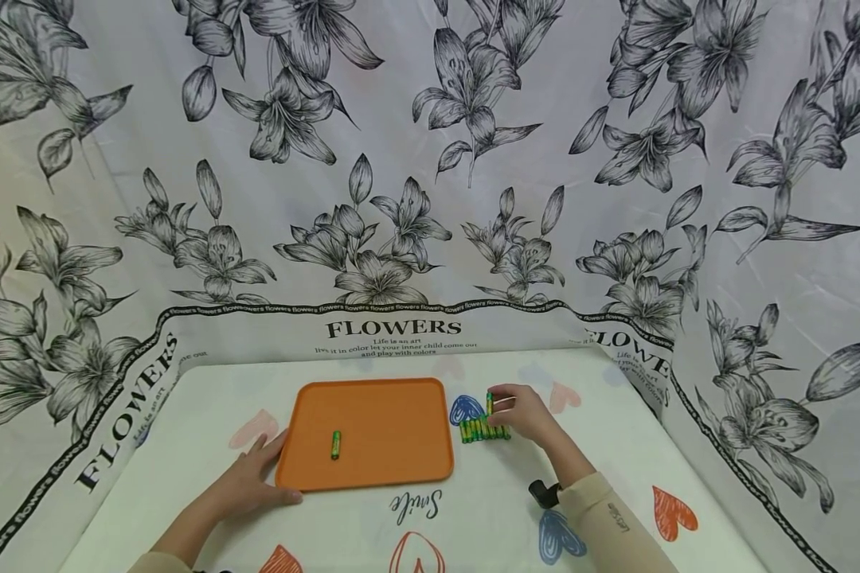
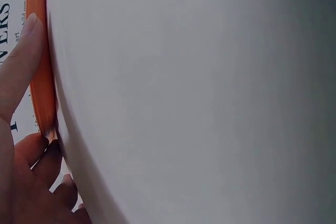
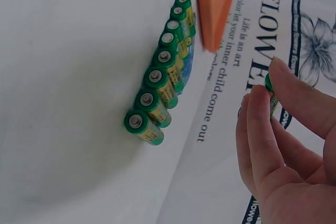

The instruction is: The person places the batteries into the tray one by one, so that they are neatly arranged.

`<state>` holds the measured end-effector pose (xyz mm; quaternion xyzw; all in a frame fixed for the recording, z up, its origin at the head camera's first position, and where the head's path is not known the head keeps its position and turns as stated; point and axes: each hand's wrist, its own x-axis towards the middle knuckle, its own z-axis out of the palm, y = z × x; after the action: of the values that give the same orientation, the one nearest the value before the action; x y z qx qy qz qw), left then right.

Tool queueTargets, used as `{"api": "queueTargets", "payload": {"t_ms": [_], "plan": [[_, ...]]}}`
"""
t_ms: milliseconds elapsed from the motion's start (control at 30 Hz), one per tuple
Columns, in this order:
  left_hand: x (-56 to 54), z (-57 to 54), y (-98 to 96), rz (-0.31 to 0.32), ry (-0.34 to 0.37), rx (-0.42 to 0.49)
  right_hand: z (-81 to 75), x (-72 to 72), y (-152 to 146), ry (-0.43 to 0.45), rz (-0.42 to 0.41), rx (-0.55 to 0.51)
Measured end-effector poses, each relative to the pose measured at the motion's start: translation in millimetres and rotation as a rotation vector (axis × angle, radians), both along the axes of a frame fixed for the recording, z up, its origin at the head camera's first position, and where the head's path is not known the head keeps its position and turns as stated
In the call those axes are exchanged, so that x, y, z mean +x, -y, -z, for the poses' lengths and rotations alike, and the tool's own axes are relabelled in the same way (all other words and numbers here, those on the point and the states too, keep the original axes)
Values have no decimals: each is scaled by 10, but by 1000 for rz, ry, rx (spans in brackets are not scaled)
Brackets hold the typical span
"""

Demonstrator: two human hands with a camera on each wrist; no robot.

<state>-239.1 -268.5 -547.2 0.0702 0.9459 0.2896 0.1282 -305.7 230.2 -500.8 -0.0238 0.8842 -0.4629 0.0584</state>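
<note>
In the head view an orange tray [image 1: 394,446] lies on the table with one green and yellow battery [image 1: 335,445] standing lengthwise toward the left of its floor. My left hand [image 1: 252,477] touches the tray's left edge, thumb at the near corner; in the left wrist view its thumb and fingers lie along the orange rim [image 2: 42,77]. Right of the tray, several matching batteries [image 3: 164,64] lie side by side in a row. Above that row my right hand [image 1: 523,412] pinches one battery [image 3: 271,95] between thumb and fingers, mostly covered by them in the right wrist view.
The white tablecloth [image 1: 344,525] carries printed hearts and lettering. A flower-printed curtain [image 1: 401,334] rises behind the table and along both sides. A black device [image 1: 544,494] sits at the right wrist, by the sleeve cuff.
</note>
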Motion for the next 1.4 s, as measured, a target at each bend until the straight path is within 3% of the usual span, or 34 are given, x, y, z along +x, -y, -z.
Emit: {"api": "queueTargets", "payload": {"t_ms": [1400], "plan": [[-7, 30, 17, -1, 8, -2, -60, -43, 885, 32, -194, -23]]}}
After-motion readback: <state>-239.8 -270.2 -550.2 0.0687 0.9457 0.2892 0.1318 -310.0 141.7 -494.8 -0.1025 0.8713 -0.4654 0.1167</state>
